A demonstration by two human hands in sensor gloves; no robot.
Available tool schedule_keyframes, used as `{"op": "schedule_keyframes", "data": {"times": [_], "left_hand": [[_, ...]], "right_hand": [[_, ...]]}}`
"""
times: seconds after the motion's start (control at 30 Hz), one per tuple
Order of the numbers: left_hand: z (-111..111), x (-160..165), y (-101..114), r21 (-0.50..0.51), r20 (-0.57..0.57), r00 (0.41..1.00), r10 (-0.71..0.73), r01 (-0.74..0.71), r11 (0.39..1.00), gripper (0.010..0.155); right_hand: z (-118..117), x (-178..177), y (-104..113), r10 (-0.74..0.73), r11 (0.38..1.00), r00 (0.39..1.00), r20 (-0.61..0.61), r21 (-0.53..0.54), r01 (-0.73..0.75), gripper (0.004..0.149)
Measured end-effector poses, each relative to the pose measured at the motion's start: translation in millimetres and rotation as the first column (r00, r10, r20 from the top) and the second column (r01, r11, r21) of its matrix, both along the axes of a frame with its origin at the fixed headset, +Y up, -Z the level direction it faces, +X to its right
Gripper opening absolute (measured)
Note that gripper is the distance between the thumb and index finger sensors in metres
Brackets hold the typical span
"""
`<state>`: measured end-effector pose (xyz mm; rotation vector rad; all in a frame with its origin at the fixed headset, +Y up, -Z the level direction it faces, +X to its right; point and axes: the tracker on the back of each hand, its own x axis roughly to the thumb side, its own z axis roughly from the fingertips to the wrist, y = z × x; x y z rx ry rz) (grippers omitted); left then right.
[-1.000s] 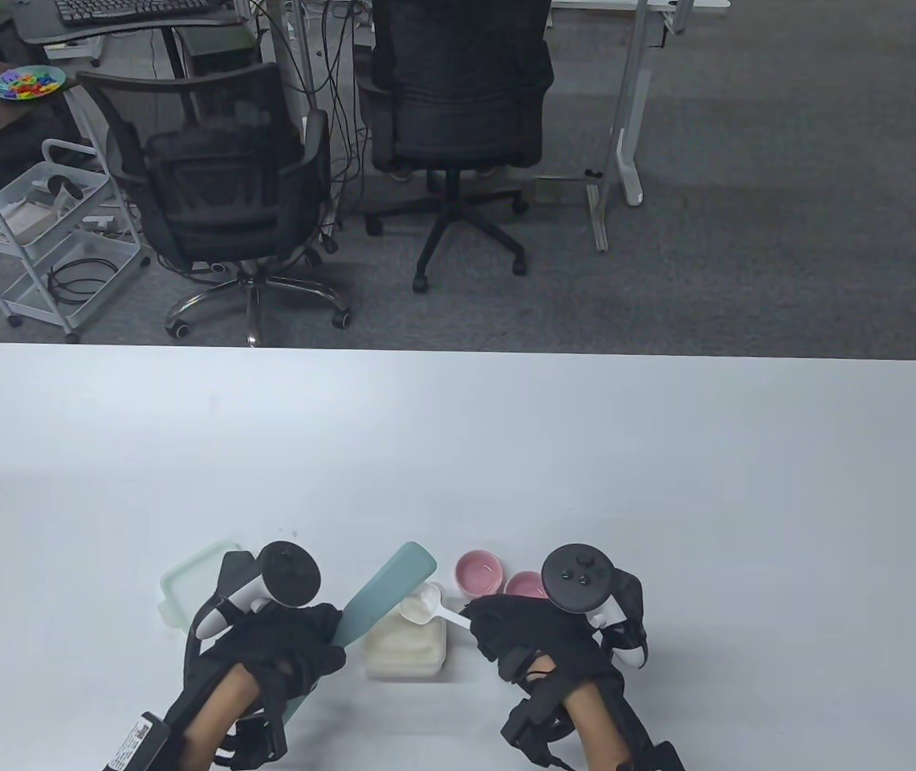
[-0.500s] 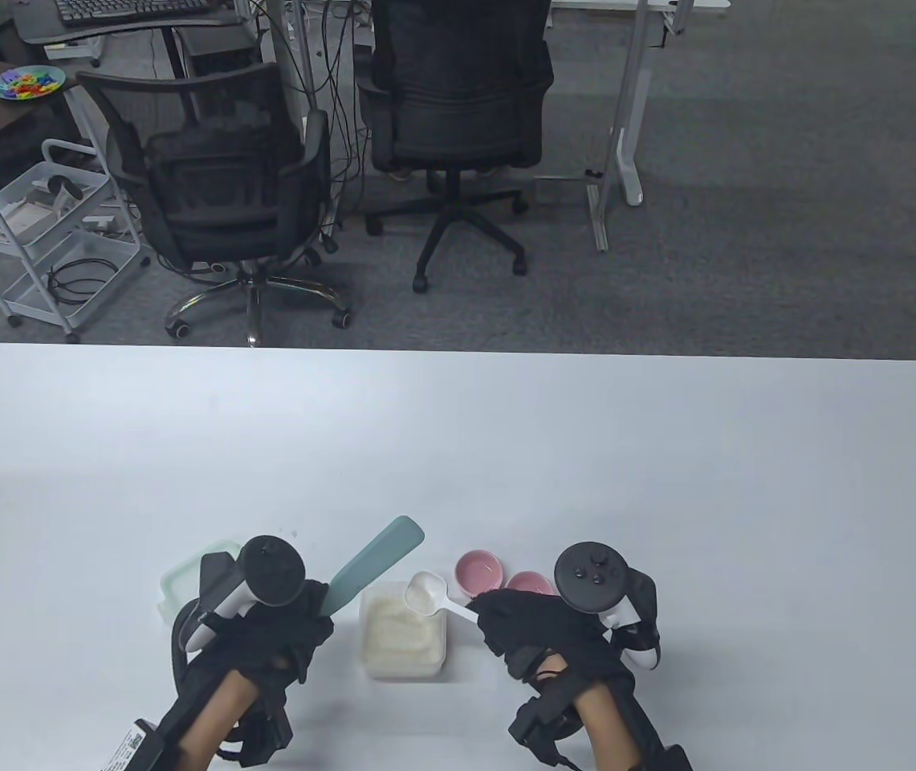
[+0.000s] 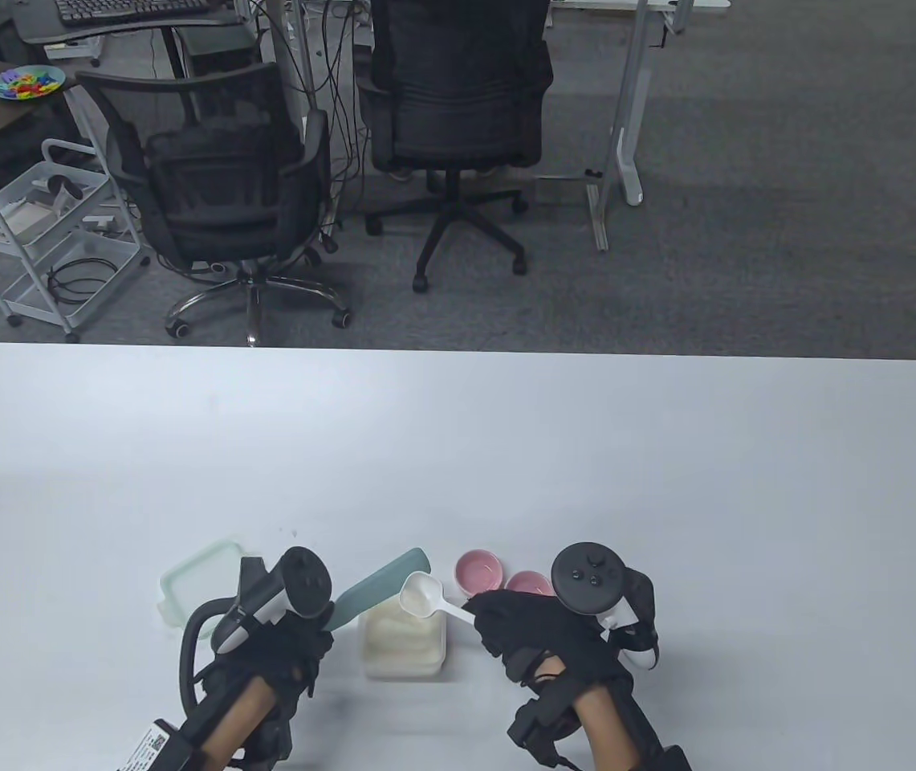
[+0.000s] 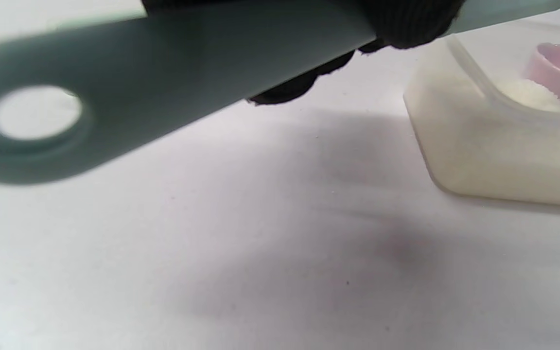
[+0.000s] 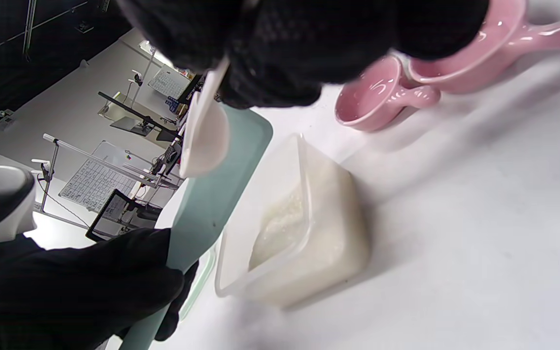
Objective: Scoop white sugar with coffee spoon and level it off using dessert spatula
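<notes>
Holding the small white plastic coffee spoon [image 3: 422,595] by its thin handle, our right hand [image 3: 542,634] pinched it with curled fingers and kept its bowl above the 12 o'clock edge of the clear rectangular sugar container [image 3: 403,642], which sat at the table's [image 3: 666,482] 6 o'clock side. Our left hand [image 3: 281,650] was wrapped around the handle of the pale green flat silicone dessert spatula [image 3: 377,589], whose blade reached toward 1 o'clock, just behind the spoon bowl; whether they touched we could not tell. We judged the spoon light and stiff, its loose sugar quick to spill if tipped, so a level grip far back on the handle suited it. The spatula looked light and slightly flexible, best held low on the handle for a flat, gentle swipe. Against half a second earlier, the blade had dropped lower and closer to the spoon, and the left wrist had rolled outward. Two pink ceramic cups [image 3: 480,572] stood at 2 o'clock of the container.
</notes>
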<state>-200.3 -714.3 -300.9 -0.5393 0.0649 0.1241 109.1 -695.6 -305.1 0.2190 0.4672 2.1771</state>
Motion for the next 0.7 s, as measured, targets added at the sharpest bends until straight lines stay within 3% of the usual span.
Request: {"op": "schedule_keyframes", "data": {"times": [0.23,0.3,0.4,0.53,0.7], "left_hand": [[-2,-4,0,0.004,-0.004,1.000,0.025,-0.025,1.000,0.051],[-4,-10,5,0.076,-0.031,0.997,0.067,-0.065,0.995,0.051],[-4,-26,18,0.275,-0.147,0.971,0.189,-0.144,0.951,0.052],[-6,-41,21,0.252,-0.185,0.960,0.212,-0.162,0.954,0.051],[-13,-47,10,0.202,-0.217,0.957,0.191,-0.147,0.968,0.052]], "right_hand": [[0,-1,-1,0.002,1.000,1.000,0.000,-0.005,-0.002,0.046],[0,0,-1,0.002,1.000,1.000,-0.001,-0.006,-0.002,0.047],[-1,2,-1,-0.007,1.000,1.000,0.006,-0.009,0.007,0.046],[-1,3,0,-0.014,1.000,1.000,0.009,-0.010,0.014,0.046],[0,1,-2,-0.001,1.000,1.000,0.002,-0.012,0.001,0.046]]}}
